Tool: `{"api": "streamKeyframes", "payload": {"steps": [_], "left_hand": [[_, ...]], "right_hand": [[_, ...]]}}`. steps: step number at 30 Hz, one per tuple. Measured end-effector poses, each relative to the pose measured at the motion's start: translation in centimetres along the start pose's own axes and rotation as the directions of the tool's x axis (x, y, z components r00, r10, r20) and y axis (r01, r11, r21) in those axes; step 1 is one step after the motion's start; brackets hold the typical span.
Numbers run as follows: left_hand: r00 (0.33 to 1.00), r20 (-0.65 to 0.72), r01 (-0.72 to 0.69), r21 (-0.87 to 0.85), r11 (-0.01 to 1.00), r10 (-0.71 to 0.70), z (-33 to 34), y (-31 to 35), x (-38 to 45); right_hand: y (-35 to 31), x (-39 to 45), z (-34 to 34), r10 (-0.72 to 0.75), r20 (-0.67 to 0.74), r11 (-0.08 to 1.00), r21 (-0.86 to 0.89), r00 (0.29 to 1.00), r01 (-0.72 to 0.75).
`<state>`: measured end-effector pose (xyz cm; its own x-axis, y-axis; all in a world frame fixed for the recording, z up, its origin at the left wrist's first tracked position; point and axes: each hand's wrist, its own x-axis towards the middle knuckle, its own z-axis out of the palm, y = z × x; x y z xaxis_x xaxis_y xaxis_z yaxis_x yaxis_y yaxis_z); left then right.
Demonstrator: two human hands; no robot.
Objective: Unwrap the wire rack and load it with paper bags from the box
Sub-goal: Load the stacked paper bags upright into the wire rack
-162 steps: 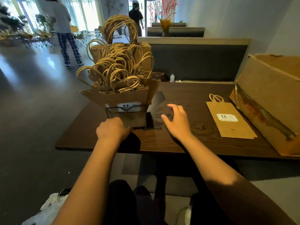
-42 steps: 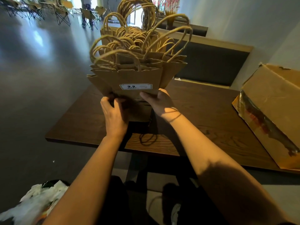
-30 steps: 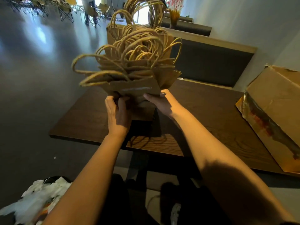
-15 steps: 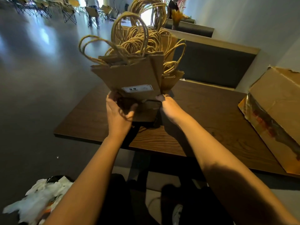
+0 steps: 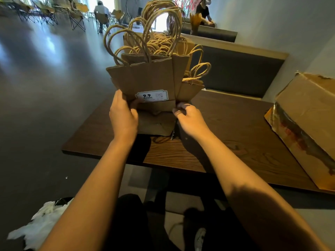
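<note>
Several brown paper bags [image 5: 152,80] with twisted cord handles stand packed together in the wire rack, of which only a thin metal edge [image 5: 173,135] shows at the lower right. The front bag carries a white "9.9" label [image 5: 152,96]. My left hand [image 5: 123,116] grips the left side of the front bags, thumb on the front face. My right hand [image 5: 188,118] pinches the right lower edge of the front bag. The rack rests near the front of the dark wooden table [image 5: 226,127]. The open cardboard box [image 5: 308,124] lies on its side at the table's right end.
A dark upholstered bench [image 5: 241,69] runs behind the table. White wrapping [image 5: 41,225] lies crumpled on the floor at my lower left. Chairs and a seated person [image 5: 101,13] are far back on the left; another person [image 5: 203,9] stands far back.
The single bag that lay on the table is gone from there. The bundle of bags tilted forward, then back upright. Both hands have stayed at the front bags' lower edges, shifting slightly.
</note>
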<state>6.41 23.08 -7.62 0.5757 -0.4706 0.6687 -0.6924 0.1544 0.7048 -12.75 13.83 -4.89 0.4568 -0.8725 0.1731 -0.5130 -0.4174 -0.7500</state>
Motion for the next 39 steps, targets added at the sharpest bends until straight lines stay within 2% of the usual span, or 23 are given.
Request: {"api": "streamKeyframes", "payload": {"steps": [3,6,10,13,14,15,17,19,20,22,27,34,37,39], "left_hand": [[0.999,0.036,-0.041,-0.01,0.999,0.041,-0.4,-0.1,0.2],[0.994,0.05,-0.093,-0.033,0.995,0.094,-1.0,0.0,0.3],[0.982,0.136,-0.134,-0.008,0.991,0.134,-1.5,0.1,0.4],[0.975,0.207,-0.093,0.051,0.994,0.08,-1.8,-0.3,0.8],[0.973,0.224,-0.075,0.071,0.995,0.057,-1.9,-0.4,0.9],[0.97,0.239,-0.061,0.09,0.994,0.038,-2.0,-0.5,1.1],[0.964,0.264,-0.063,0.137,0.989,0.024,-2.1,-0.4,1.4],[0.959,0.284,-0.078,0.167,0.983,0.028,-2.3,-0.2,1.6],[0.956,0.294,-0.081,0.176,0.981,0.027,-2.5,-0.2,1.7],[0.95,0.312,-0.082,0.179,0.98,0.022,-2.6,-0.2,1.8],[0.932,0.359,-0.066,0.298,0.952,-0.048,-2.8,-0.8,2.2],[0.902,0.427,-0.09,0.344,0.935,-0.07,-3.3,-0.9,2.5],[0.92,0.392,-0.093,0.274,0.957,-0.023,-3.7,-1.1,2.1],[0.944,0.331,-0.082,0.234,0.969,0.0,-3.8,-1.4,1.7]], "right_hand": [[0.3,-0.3,0.1,-0.137,-0.106,0.984,-0.125,0.985,0.123],[0.8,0.1,0.1,-0.199,-0.152,0.961,-0.226,0.968,0.161],[1.4,1.1,-0.1,-0.194,-0.064,0.94,-0.298,0.979,0.167],[0.6,1.0,-0.6,-0.178,0.066,0.867,-0.46,0.982,0.189],[0.5,0.9,-0.7,-0.176,0.063,0.861,-0.473,0.982,0.185],[0.3,0.5,-0.8,-0.184,0.016,0.87,-0.463,0.983,0.17],[0.6,0.0,-0.5,-0.186,-0.205,0.925,-0.367,0.961,0.101],[1.2,-0.3,-0.2,-0.16,-0.425,0.981,-0.17,0.891,0.095],[1.4,-0.2,-0.2,-0.121,-0.466,0.993,-0.05,0.876,0.11],[1.2,0.0,-0.7,-0.061,-0.431,0.99,0.087,0.9,0.108],[0.1,0.4,-1.2,-0.169,-0.397,0.985,-0.043,0.902,0.165],[1.0,1.1,0.0,-0.108,-0.328,0.992,-0.102,0.938,0.079],[0.7,0.7,0.1,-0.037,-0.342,0.998,0.04,0.939,0.054],[0.7,-0.1,0.6,0.034,-0.42,0.983,0.176,0.907,0.044]]}}
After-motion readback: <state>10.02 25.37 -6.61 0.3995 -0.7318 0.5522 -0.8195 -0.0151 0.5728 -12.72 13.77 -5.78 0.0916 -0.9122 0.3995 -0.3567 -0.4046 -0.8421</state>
